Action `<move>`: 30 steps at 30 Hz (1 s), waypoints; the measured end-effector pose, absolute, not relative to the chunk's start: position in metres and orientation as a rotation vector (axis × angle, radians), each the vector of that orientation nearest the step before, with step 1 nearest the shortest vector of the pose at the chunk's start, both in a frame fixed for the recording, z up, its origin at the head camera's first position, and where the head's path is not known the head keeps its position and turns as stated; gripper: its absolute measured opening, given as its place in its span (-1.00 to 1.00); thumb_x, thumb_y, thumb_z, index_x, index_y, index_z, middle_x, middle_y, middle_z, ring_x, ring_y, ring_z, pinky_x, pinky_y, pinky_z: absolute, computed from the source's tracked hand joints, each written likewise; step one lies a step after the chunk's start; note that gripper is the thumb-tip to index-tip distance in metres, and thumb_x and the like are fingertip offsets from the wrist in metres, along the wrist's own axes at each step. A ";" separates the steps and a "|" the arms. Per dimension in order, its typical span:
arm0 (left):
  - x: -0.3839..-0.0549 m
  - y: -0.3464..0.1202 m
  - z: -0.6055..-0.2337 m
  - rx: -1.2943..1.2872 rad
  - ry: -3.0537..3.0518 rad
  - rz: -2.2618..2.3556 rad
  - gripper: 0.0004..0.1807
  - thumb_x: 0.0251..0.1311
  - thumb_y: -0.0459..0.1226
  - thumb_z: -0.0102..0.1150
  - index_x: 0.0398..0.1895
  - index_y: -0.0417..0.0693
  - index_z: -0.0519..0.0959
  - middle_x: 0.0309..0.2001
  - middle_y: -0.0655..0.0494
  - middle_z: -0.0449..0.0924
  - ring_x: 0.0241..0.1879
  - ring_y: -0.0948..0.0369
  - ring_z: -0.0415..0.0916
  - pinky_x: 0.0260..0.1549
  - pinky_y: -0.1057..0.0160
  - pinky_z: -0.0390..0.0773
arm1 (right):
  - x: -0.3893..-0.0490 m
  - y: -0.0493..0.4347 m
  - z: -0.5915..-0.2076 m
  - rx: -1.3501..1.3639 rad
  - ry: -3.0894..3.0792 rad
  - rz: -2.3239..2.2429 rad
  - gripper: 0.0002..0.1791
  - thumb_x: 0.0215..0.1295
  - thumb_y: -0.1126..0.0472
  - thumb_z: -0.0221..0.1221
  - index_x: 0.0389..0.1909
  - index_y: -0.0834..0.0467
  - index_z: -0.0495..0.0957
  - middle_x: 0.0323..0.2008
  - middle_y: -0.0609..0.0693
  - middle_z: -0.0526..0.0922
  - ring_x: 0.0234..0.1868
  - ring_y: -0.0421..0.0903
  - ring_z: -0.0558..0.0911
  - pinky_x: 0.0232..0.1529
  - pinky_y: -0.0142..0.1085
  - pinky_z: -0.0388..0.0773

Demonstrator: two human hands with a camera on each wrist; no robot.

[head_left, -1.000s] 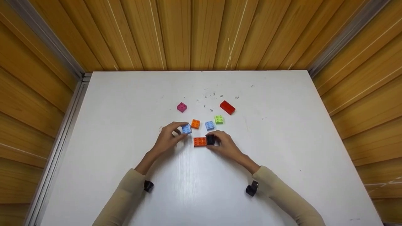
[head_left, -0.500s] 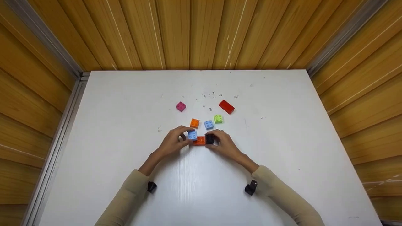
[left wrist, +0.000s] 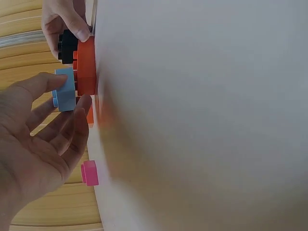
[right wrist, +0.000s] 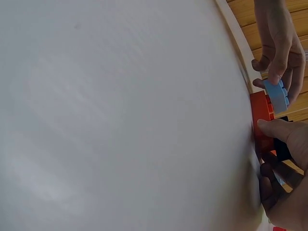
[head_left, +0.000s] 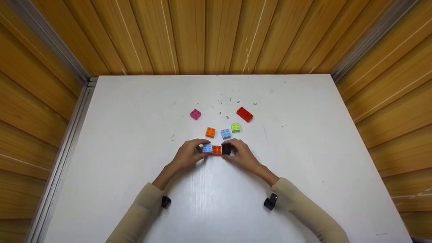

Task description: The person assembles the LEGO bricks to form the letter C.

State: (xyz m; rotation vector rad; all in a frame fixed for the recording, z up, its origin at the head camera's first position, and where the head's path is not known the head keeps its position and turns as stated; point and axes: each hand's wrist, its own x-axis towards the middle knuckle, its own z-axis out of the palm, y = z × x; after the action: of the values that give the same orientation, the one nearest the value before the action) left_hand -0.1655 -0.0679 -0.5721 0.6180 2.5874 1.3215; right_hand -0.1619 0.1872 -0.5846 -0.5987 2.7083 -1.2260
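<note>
My left hand [head_left: 188, 154] pinches a light blue building brick [head_left: 207, 147] between thumb and fingers, over the left end of a long orange-red brick [head_left: 217, 150]. In the left wrist view the blue brick [left wrist: 66, 96] is right at the studs of the orange-red brick [left wrist: 86, 67] and slightly tilted. A black brick [head_left: 226, 149] sits on the right end of the orange-red one. My right hand [head_left: 243, 156] grips that end; in the right wrist view its thumb presses the side of the orange-red brick [right wrist: 259, 108]. Its fingers on the far side are partly hidden.
Just beyond the hands lie an orange brick [head_left: 210, 132], a second light blue brick [head_left: 225, 134] and a lime green brick [head_left: 235, 127]. Farther back are a magenta brick [head_left: 195, 114] and a long red brick [head_left: 244, 114]. Wood-look walls [head_left: 219, 37] border the white table [head_left: 135, 111].
My left hand has carried the light blue brick right and toward me, from beside the orange-red brick to over its left end. The right hand keeps its hold in place.
</note>
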 end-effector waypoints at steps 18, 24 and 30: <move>-0.177 -0.058 -0.566 0.601 2.706 1.031 -0.58 0.07 -0.23 0.54 0.05 0.00 0.74 -0.15 0.06 0.76 -0.32 0.24 0.50 -0.28 0.26 0.52 | -0.169 0.197 -0.583 -0.679 2.626 -1.297 -0.52 0.18 0.27 0.45 0.14 0.17 0.61 0.06 0.11 0.68 0.06 0.02 0.60 0.10 -0.24 0.51; -0.183 -0.066 -0.561 0.681 2.653 1.020 -0.56 0.08 -0.22 0.54 0.07 -0.02 0.72 -0.12 0.04 0.76 -0.27 0.18 0.54 -0.24 0.22 0.53 | -0.172 0.194 -0.584 -0.671 2.606 -1.312 -0.50 0.16 0.25 0.47 0.14 0.14 0.62 0.06 0.08 0.69 0.08 -0.01 0.60 0.13 -0.23 0.50; -0.187 -0.062 -0.559 0.748 2.630 0.984 -0.53 0.10 -0.22 0.53 0.12 -0.06 0.70 -0.09 -0.01 0.74 -0.27 0.18 0.50 -0.25 0.23 0.52 | -0.174 0.198 -0.582 -0.677 2.584 -1.329 -0.51 0.15 0.23 0.48 0.13 0.13 0.63 0.06 0.08 0.69 0.09 0.00 0.61 0.11 -0.29 0.49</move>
State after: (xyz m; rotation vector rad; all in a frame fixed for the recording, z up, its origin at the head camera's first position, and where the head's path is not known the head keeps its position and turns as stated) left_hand -0.1872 -0.0619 -0.5593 0.7477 2.6296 0.9845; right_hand -0.1740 0.1978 -0.5822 -0.6773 2.5840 -1.3286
